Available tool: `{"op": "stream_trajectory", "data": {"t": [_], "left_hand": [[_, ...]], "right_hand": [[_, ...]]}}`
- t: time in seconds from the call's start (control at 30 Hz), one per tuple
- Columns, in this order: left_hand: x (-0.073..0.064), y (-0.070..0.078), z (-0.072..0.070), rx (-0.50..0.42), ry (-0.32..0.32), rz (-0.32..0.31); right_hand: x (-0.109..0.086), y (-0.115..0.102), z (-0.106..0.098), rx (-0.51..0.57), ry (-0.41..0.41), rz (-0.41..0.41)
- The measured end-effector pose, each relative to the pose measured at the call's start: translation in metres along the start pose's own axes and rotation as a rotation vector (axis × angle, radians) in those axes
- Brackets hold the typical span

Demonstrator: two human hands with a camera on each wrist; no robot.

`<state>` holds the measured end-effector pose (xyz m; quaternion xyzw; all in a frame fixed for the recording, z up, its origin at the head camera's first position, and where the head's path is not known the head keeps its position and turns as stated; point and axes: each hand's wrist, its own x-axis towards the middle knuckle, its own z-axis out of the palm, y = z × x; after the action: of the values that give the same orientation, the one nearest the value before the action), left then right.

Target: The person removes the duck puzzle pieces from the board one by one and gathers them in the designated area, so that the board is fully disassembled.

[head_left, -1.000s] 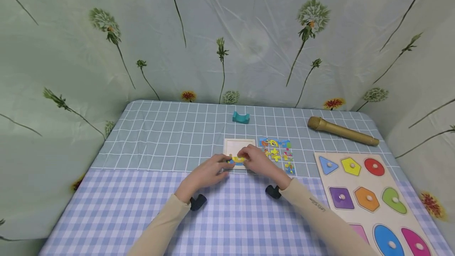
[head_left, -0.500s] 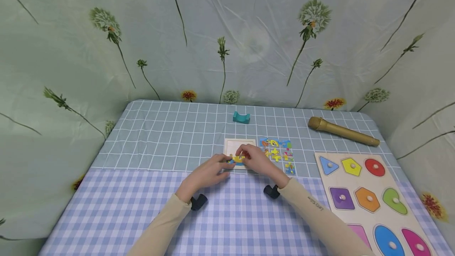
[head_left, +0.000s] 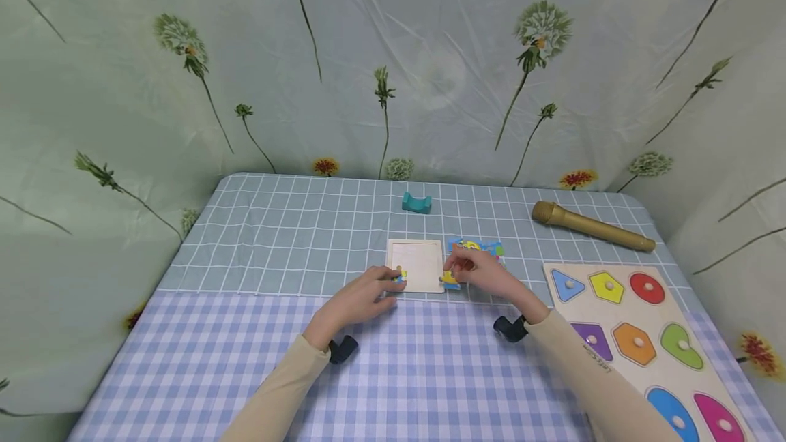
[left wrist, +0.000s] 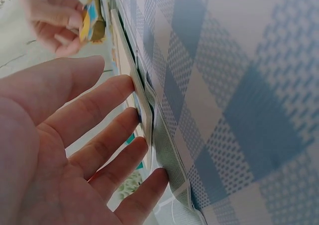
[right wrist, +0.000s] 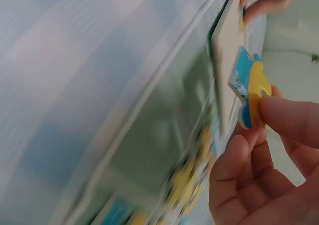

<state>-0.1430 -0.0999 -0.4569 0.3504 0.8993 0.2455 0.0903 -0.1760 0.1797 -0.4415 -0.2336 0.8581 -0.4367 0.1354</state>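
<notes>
My right hand (head_left: 488,274) pinches a yellow-and-blue jigsaw piece (right wrist: 253,88) between thumb and fingers, just off the right edge of a small wooden puzzle tray (head_left: 420,259). In the right wrist view the piece is held up, tilted, with its thin edge showing. My left hand (head_left: 362,294) rests at the tray's lower left corner, its fingers extended. Its fingertips (left wrist: 130,116) reach the tray's edge. By them, one jigsaw piece (head_left: 401,276) lies in the tray's corner; the rest of the tray floor is bare wood.
Several jigsaw pieces (head_left: 494,248) lie right of the tray, partly hidden by my right hand. A teal curved block (head_left: 417,204) stands behind the tray. A gold microphone (head_left: 592,227) lies at the back right, with a wooden shape board (head_left: 620,305) in front of it.
My right hand has lifted the yellow-and-blue jigsaw piece from beside the corner piece and moved it right, past the tray's edge. My left hand has stayed in place.
</notes>
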Motion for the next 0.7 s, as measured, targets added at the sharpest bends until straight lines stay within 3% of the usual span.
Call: {"op": "stream_trajectory", "data": {"t": [0.27,0.5,0.7], "left_hand": [[-0.001,0.000,-0.001,-0.010,-0.002,-0.011],[0.000,-0.001,0.000,-0.015,0.002,-0.010],[0.000,0.000,0.002,-0.020,0.014,-0.012]], "right_hand": [[-0.024,0.018,-0.022,-0.037,-0.018,0.088],[-0.027,0.023,-0.017,-0.214,0.019,0.067],[-0.027,0.018,-0.009,-0.297,0.067,0.127]]}}
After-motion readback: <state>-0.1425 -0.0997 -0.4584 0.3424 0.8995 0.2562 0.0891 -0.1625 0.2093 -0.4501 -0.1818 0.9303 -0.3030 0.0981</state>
